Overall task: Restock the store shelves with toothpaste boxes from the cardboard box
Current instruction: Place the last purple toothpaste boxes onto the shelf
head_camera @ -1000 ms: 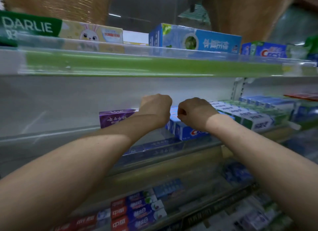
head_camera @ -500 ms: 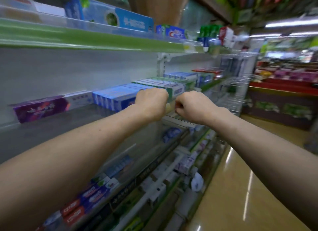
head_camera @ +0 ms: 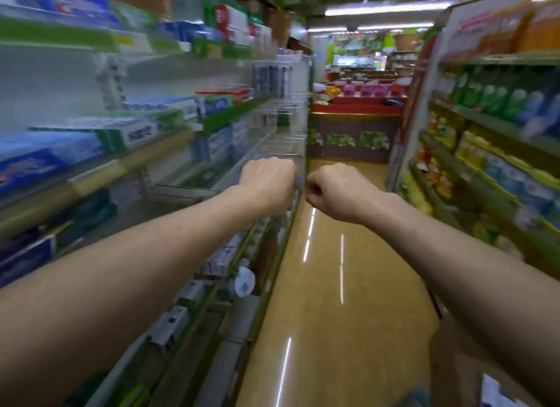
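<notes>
Tan glossy floor (head_camera: 327, 285) runs down the aisle, open room ahead up to a red display stand (head_camera: 357, 106) at the far end. Left shelving (head_camera: 91, 179) is the toothpaste side, its stepped tiers each fronted with a clear lip, likely so stock can't slide off. Right shelving (head_camera: 485, 115) carries bottles and packs, no part of this job, well apart across the aisle.

Toothpaste boxes (head_camera: 127, 132) lie flat in rows on the middle left tier, ends facing the aisle so the labels show. All blurred, brands unreadable. Cardboard box is not in view.

2 bare arms reach forward. Left hand (head_camera: 268, 184) hangs just beside the left shelving's outer edge; whether it touches, cannot tell. Right hand (head_camera: 336, 191) is over open floor. The 2 are near each other but apart. Fingers on both are clenched into fists, nothing seen in either.

Head points along the aisle, not at the shelf. My guess: between loads, off to fetch more from the box. Watch that shelf edge by the left knuckles.
</notes>
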Demonstrator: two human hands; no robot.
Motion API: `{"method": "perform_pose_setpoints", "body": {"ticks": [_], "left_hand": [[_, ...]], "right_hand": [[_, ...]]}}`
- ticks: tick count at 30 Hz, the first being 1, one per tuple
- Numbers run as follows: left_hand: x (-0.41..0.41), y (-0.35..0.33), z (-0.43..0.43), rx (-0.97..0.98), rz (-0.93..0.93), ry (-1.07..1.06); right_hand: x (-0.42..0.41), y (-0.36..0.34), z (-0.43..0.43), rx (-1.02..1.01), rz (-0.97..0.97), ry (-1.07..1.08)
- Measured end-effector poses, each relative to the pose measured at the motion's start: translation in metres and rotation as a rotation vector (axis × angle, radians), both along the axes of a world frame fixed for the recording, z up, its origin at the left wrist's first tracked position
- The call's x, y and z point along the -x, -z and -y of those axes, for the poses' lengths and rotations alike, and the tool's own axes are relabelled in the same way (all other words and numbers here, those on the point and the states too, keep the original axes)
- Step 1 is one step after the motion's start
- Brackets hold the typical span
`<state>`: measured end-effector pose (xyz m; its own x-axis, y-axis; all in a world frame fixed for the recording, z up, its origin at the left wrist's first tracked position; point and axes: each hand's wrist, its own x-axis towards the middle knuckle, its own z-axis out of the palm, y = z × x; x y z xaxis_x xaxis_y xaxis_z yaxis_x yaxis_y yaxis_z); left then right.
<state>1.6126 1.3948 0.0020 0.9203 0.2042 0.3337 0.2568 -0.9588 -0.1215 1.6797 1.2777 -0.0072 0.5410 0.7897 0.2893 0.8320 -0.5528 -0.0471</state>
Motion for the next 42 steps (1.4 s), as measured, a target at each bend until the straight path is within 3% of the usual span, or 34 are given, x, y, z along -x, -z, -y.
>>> {"method": "perform_pose_setpoints", "body": {"ticks": [15,22,33,42], "left_hand": [[-0.16,0.068,0.274,0.007,-0.161,0.383],[-0.2,0.115,0.368,0.022,-0.288,0.541],[-0.252,0.247,0.471,0.02,-0.572,0.826],[-0.285,0.374,0.495,-0.024,-0.799,0.958]], "right_hand": [[-0.103,0.066,0.281,0.075,-0.111,0.415],[-0.127,0.112,0.377,0.084,-0.25,0.601],[-0.133,0.237,0.482,0.081,-0.541,0.911],[-0.133,0.364,0.499,0.064,-0.813,1.147]]}}
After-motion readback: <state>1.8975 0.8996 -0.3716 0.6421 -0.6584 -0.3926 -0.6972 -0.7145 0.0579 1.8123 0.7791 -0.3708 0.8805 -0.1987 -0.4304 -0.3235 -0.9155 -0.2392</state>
